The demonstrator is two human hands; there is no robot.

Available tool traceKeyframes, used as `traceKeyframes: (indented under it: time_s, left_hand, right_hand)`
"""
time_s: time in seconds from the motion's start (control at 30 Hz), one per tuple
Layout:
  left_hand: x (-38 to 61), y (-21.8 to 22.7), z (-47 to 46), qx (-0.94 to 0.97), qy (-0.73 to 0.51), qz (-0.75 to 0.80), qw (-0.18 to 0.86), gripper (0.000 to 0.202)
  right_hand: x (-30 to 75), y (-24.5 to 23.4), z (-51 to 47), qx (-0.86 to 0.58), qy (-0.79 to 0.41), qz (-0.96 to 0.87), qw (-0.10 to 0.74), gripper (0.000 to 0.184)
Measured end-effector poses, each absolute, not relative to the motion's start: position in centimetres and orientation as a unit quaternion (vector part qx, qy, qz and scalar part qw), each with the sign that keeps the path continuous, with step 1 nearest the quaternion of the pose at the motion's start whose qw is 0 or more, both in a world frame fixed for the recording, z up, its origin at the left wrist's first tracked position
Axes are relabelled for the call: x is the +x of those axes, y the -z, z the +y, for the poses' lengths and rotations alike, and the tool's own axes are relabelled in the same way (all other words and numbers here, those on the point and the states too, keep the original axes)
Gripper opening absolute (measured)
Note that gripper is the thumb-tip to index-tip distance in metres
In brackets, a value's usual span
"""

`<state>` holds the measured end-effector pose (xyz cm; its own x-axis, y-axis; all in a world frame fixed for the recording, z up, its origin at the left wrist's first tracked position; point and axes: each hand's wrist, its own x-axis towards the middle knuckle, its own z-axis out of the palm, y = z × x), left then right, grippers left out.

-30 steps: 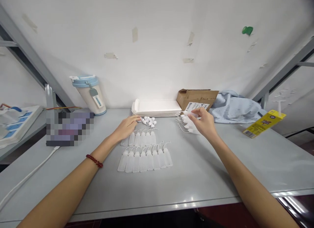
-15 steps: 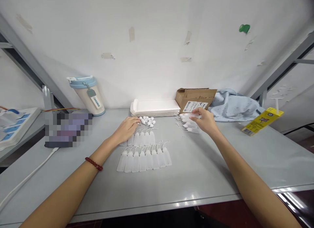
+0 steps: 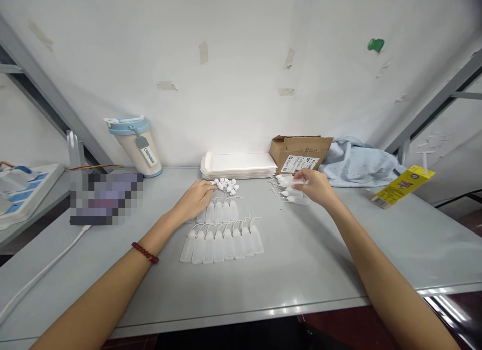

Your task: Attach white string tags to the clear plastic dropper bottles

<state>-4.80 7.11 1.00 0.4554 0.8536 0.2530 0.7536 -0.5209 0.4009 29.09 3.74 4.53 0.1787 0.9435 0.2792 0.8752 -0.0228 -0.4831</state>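
Two rows of small translucent squeeze bottles (image 3: 222,239) lie side by side on the grey table (image 3: 301,259). Behind them is a little heap of white caps (image 3: 226,185). My left hand (image 3: 196,199) rests by the back row, fingers curled, fingertips at the caps. My right hand (image 3: 316,187) pinches one small bottle (image 3: 295,181) lifted from a loose pile of bottles (image 3: 288,194) at the right.
A stack of white trays (image 3: 239,165) and a cardboard box (image 3: 299,151) stand against the wall. A blue-lidded cup (image 3: 137,144) is at back left, a pale blue cloth (image 3: 357,164) and a yellow carton (image 3: 402,187) at right. A white cable (image 3: 45,272) crosses the left.
My right hand has shifted slightly right and down over the loose pile, still pinching a bottle. My left hand stays at the caps, barely moved.
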Motion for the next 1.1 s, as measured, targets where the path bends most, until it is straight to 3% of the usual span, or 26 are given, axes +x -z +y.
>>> traceKeyframes:
  time_s: [0.63, 0.83, 0.97, 1.1]
  left_hand:
    - [-4.4, -1.8, 6.7, 0.833, -0.216, 0.503, 0.087, 0.041]
    - [-4.8, -1.4, 7.0, 0.804, -0.238, 0.537, 0.094, 0.026]
    - [-4.8, -1.3, 7.1, 0.786, -0.252, 0.555, 0.102, 0.025]
    - [-4.5, -1.7, 6.8, 0.769, -0.270, 0.568, 0.115, 0.024]
  right_hand:
    - [29.1, -3.6, 4.1, -0.697, -0.036, -0.674, 0.243, 0.012]
    - [27.4, -4.4, 3.2, -0.680, -0.019, -0.682, 0.268, 0.009]
    - [24.7, -4.9, 1.3, -0.617, -0.130, -0.734, 0.254, 0.021]
    - [22.3, -5.1, -0.8, -0.500, -0.280, -0.809, 0.133, 0.033]
